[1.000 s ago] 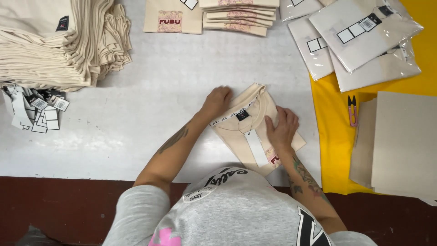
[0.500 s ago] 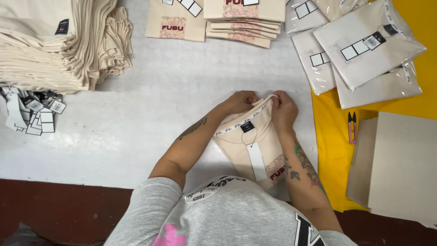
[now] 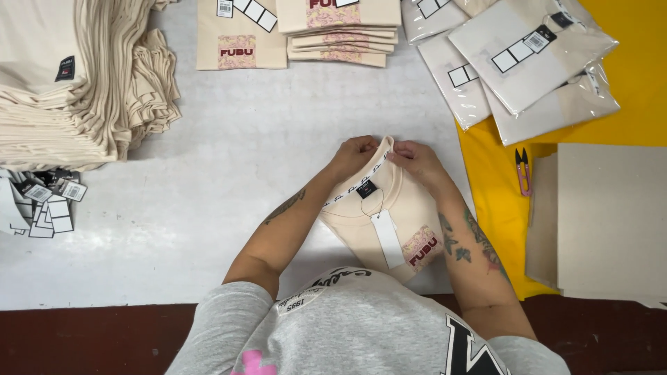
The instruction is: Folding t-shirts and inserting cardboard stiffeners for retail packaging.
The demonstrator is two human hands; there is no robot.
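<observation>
Head view shows me both hands meeting at the far edge of a folded cream T-shirt (image 3: pixel 389 222) that lies on the white table (image 3: pixel 208 208), just in front of the person's chest. My read is that the left hand (image 3: pixel 356 154) is pinching the collar edge from the left, fingers curled over the fabric, while the right hand (image 3: pixel 415 158) grips the same edge from the other side, so both are closed on the shirt. A white hang tag (image 3: pixel 388 239) lies across the shirt's middle, below a small black neck label (image 3: pixel 366 189), and a reddish print (image 3: pixel 421 248) shows near the lower right corner. Well to the left I see a tall stack of cream garments (image 3: pixel 76 76), with loose paper tags (image 3: pixel 42 205) just beside its foot. Folded shirts (image 3: pixel 339 31) sit at the far side of the table, bagged shirts (image 3: pixel 517 59) to the right of those. Small red snips (image 3: pixel 522 170) lie on the yellow sheet (image 3: pixel 500 194), beside grey cardboard sheets (image 3: pixel 604 222).
</observation>
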